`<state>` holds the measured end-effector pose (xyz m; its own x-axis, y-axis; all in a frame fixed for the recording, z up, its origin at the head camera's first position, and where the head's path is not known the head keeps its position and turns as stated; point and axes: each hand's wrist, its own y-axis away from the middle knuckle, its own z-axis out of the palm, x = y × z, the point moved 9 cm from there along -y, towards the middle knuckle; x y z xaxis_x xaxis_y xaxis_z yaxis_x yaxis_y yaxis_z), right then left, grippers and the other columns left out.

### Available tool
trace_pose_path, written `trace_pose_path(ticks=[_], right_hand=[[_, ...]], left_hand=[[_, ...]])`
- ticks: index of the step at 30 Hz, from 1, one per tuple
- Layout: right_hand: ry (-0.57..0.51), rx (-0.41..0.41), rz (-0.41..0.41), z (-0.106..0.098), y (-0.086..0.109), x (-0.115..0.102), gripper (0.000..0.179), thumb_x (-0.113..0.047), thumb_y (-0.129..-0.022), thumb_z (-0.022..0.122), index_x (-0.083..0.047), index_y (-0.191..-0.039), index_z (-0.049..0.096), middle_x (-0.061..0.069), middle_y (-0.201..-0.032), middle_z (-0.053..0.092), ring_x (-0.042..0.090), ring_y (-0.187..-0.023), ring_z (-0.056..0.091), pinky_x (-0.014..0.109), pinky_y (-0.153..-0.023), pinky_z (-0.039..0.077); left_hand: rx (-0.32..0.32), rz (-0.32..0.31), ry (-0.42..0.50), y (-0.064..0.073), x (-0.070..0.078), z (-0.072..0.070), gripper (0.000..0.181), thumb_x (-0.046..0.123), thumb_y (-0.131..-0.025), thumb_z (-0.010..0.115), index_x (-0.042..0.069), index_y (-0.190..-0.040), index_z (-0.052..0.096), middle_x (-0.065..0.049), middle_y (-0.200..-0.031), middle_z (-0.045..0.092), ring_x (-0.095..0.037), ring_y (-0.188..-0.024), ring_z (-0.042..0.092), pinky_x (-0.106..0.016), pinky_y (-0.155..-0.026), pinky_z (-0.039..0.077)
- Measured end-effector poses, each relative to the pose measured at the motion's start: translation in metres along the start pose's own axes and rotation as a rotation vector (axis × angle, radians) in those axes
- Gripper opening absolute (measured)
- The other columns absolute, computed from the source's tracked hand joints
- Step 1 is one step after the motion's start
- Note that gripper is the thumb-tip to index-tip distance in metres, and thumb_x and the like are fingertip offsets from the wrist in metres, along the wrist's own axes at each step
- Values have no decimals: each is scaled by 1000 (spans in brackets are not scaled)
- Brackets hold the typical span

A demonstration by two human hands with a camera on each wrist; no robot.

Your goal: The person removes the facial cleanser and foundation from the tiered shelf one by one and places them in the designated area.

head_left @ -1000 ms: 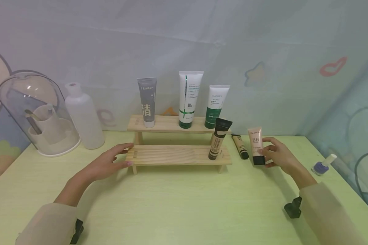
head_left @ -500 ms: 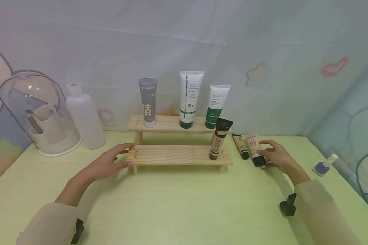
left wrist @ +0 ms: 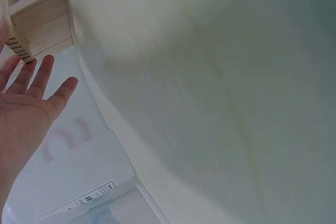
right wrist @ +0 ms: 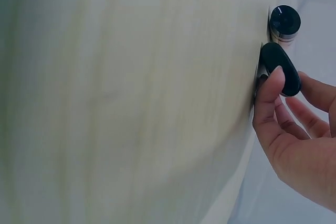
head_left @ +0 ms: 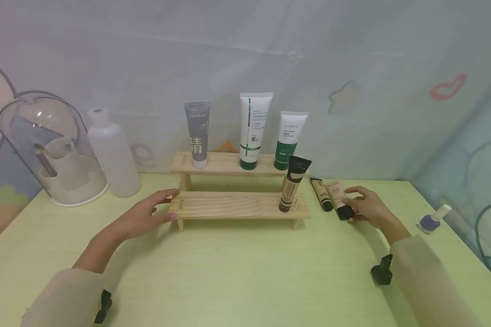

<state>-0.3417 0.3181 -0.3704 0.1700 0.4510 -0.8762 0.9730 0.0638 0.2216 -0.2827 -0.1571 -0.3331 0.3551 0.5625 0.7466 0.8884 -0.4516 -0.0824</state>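
Note:
In the head view my left hand [head_left: 141,217] touches the left end of the lower shelf of a two-tier wooden rack [head_left: 225,206], thumb at the front edge and index finger at the back. Its other fingers look fairly straight in the left wrist view. My right hand [head_left: 370,210] pinches a pinkish-beige BB cream tube [head_left: 336,194], which lies slanted on the table with its black cap toward me. The right wrist view has the thumb against that cap [right wrist: 281,69]. Beside it lies a small black-and-gold tube [head_left: 321,194].
A black-and-beige tube [head_left: 291,186] stands at the lower shelf's right. Above stand a grey tube [head_left: 198,134], a tall white tube [head_left: 255,129] and a white-green tube [head_left: 289,138]. A white bottle [head_left: 113,156] and domed holder [head_left: 71,177] are left, purple nail polish [head_left: 429,222] right.
The BB cream tube has gone from upright to lying on the table beside the small black-and-gold tube, my right hand moving slightly left with it. My left hand has stayed at the rack.

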Motion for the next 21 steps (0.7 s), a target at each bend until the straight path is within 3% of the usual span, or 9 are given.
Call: trace_pose_path(ticks=[4, 10, 21], right_hand=[[-39, -18, -24, 1, -1, -2, 54, -11, -94, 51, 8, -137, 25, 27, -114, 43, 19, -76, 56, 31, -63, 54], [-95, -58, -71, 4, -3, -5, 58, -4, -89, 58, 9, -136, 26, 24, -108, 42, 19, -77, 60, 33, -68, 54], [15, -46, -45, 7, -5, -5, 59, 5, -89, 52, 12, -138, 20, 22, -106, 41, 14, -78, 58, 32, -73, 54]], left_hand=[[1, 2, 4, -1, 0, 0, 63, 26, -92, 56, -2, -140, 28, -22, -142, 29, -43, -127, 29, -63, -99, 22], [1, -1, 3, -1, 0, 0, 63, 26, -92, 57, -2, -140, 28, -22, -142, 29, -43, -127, 29, -63, -98, 22], [-1, 0, 14, 1, 2, 0, 63, 25, -91, 57, -3, -140, 28, -22, -142, 30, -44, -127, 29, -63, -98, 22]])
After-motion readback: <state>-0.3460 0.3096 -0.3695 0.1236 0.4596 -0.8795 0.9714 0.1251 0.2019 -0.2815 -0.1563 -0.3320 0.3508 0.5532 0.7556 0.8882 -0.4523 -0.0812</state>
